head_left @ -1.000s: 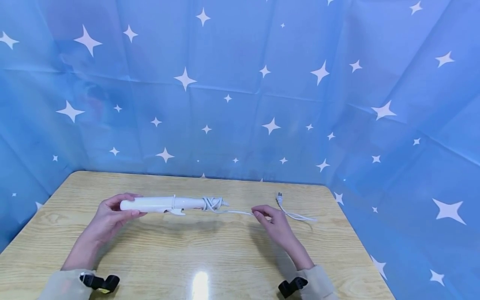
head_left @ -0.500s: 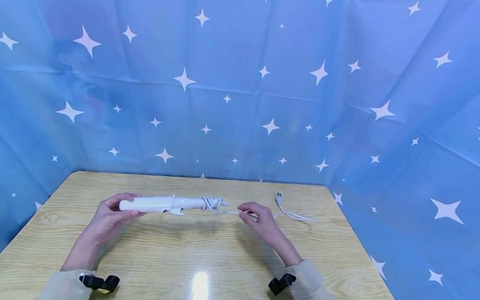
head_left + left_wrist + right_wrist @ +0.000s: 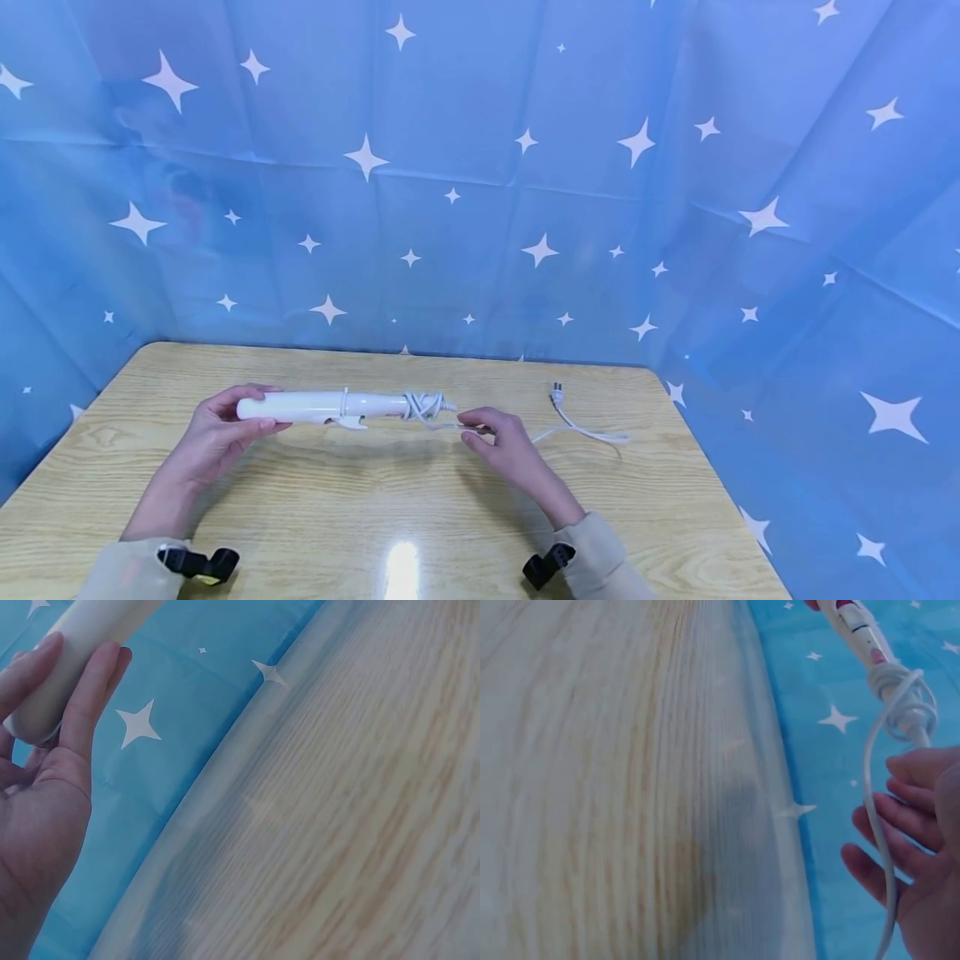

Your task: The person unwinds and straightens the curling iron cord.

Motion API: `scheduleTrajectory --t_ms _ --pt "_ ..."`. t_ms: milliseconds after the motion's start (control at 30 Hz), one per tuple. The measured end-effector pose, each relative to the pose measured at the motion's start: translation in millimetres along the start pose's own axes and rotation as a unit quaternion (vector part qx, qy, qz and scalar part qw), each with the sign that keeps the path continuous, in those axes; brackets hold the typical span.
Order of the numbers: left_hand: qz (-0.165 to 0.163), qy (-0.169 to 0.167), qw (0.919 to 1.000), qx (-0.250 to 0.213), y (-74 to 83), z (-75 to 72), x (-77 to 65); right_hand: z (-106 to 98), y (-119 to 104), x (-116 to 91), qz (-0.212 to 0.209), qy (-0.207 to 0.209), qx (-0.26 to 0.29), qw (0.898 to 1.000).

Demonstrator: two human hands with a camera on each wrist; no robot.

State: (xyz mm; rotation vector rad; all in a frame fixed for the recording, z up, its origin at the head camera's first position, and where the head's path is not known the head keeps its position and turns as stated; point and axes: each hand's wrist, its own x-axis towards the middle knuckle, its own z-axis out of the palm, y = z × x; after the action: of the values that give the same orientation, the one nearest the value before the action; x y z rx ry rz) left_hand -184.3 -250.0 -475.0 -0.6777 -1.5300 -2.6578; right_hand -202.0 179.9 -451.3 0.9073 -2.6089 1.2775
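Observation:
A white curling iron [image 3: 300, 407] is held level above the table, its white cord [image 3: 424, 407] wound round the handle end at the right. My left hand [image 3: 217, 429] grips the rounded barrel end, fingers and thumb on either side; the left wrist view shows this barrel [image 3: 97, 652] between them. A small lever [image 3: 349, 422] sticks out below the middle. My right hand [image 3: 501, 442] is beside the handle's cord end. In the right wrist view its fingers [image 3: 900, 825] are loosely bent and spread, with a loose run of cord [image 3: 877, 817] passing across them.
The wooden table [image 3: 315, 508] spreads beneath both hands. At the right, the two-prong plug [image 3: 557, 393] and a bend of cord lie on it. A blue star-patterned cloth [image 3: 465, 167] hangs behind the table and along its right side.
My right hand has moved left along the cord, closer to the curling iron's handle, and its fingers have loosened. The left hand and the iron have stayed almost still.

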Motion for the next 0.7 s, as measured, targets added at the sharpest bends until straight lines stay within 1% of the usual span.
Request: scheduleTrajectory --t_ms 200,367,433,567,700 --pt "-0.003 0.014 0.9998 0.011 1.2 -0.6 0.4 5.2 3.0 -1.9 -0.003 0.003 -0.002 1.0" --pt "-0.005 0.007 0.9998 0.016 0.0 -1.7 0.3 11.2 5.6 -7.5 0.027 -0.009 0.014 1.0" --pt "-0.005 0.002 0.9999 0.01 -0.8 -2.8 0.0 13.1 6.4 -10.0 0.039 -0.011 0.022 0.999" --pt "-0.008 0.003 1.0 0.003 -2.0 -3.8 -1.9 14.1 8.5 -15.3 0.047 0.002 0.029 0.998" --pt "-0.015 0.017 0.9997 0.007 -2.9 -4.2 -2.8 9.4 11.0 -20.2 0.038 0.033 0.025 0.998"
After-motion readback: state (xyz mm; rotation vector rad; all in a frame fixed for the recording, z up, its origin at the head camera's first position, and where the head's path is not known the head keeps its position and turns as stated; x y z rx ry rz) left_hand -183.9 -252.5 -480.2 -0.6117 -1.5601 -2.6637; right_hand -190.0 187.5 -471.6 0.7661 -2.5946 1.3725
